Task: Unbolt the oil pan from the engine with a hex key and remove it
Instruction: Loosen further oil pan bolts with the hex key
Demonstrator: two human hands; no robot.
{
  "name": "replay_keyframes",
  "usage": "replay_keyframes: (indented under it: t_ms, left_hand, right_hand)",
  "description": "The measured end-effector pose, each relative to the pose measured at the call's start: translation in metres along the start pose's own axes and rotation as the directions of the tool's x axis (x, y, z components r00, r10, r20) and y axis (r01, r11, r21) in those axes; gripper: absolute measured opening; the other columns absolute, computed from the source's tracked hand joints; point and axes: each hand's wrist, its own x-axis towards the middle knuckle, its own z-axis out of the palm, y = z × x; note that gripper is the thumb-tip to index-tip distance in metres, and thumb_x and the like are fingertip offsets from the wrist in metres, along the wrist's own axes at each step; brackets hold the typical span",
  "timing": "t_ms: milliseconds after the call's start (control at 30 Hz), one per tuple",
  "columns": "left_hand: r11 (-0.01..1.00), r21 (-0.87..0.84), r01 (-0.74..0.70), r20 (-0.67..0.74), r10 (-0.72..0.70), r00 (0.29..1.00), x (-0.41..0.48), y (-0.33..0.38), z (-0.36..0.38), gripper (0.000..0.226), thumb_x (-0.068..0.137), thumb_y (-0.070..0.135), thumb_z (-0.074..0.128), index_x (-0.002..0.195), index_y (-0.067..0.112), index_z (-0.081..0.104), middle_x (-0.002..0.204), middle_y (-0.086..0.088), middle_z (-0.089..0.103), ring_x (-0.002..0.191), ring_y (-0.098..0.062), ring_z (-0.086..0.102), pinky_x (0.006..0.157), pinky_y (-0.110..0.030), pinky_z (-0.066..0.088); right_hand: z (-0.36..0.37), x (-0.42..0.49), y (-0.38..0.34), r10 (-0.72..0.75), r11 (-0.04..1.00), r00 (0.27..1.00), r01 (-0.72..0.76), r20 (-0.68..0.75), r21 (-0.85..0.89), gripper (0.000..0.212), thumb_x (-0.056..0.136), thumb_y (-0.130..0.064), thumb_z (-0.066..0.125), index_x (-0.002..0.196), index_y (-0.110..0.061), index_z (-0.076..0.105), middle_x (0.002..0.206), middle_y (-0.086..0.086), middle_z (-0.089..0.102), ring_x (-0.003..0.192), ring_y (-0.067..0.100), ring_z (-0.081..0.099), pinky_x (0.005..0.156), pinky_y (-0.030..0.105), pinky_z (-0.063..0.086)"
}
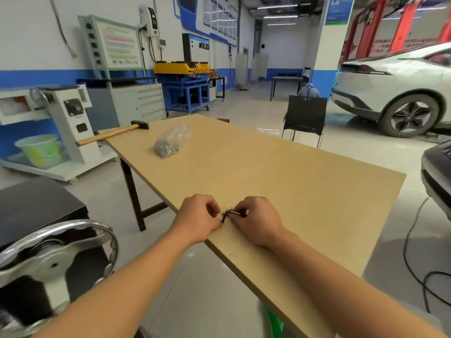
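A hammer lies across the table's far left corner, its wooden handle overhanging the left edge. A clear plastic bag of small metal parts sits near that corner. Beyond the far edge stand a black chair and a white car.

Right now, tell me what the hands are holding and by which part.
A small dark metal hex key, at the tan table edge: the right hand pinches its straight shaft, the left hand pinches the bent end.

Text on the wall boards is too blurred to read.
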Motion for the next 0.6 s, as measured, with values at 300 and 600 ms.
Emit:
replay_keyframes:
  t_ms: [300, 600]
  left_hand:
    - [0.973, 0.210, -0.093, 0.071, 0.080, 0.994, -0.031, 0.002, -0.111, 0.020, 0.082, 0.024, 0.079, 0.099, 0.027, 0.068, 0.090, 0.016, 0.065, 0.083, -0.001, 0.061, 0.072, -0.019, 0.047]
    - [0.950, 0.271, -0.155, -0.010, 0.164, 0.986, -0.129, 0.019, -0.281, 0.027, 0.092, 0.038, 0.067, 0.118, 0.031, 0.067, 0.103, 0.018, 0.071, 0.084, 0.007, 0.064, 0.066, -0.011, 0.045]
  right_hand:
    - [-0.032, 0.006, -0.063, 0.221, 0.747, 0.975, -0.143, -0.039, 0.649, 0.017, 0.090, -0.024, 0.064, 0.079, -0.015, 0.073, 0.061, -0.010, 0.057, 0.054, 0.009, 0.047, 0.049, 0.021, 0.035]
    - [-0.055, -0.012, -0.285, -0.371, 0.601, 0.928, 0.276, -0.044, 0.750, 0.048, 0.108, -0.038, 0.031, 0.105, -0.013, 0.072, 0.099, 0.002, 0.075, 0.093, 0.008, 0.067, 0.078, 0.018, 0.049]
